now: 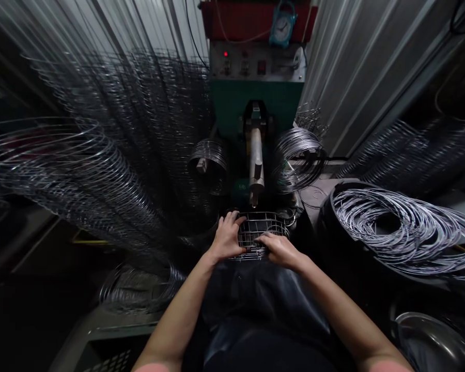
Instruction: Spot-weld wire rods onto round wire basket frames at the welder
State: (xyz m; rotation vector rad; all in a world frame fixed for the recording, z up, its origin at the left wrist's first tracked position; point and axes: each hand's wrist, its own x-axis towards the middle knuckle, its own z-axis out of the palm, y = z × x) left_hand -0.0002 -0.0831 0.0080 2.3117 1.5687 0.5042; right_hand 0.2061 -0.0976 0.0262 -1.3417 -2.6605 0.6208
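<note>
Head view: left hand [228, 237] curls around the side of a wire basket [261, 227], right hand [279, 250] holding its near rim, both just below a coil of steel wire [300, 160].

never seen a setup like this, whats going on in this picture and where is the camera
This view comes from a camera worn on the person's head, looking down at their own bare hands. The left hand and right hand are both on a small wire basket, holding it in front of the body. Ahead stands a green machine with a control panel showing a red light, and a clock above it. Large wire coils fill the left side, and more wire coils lie in a black tub on the right.
</note>
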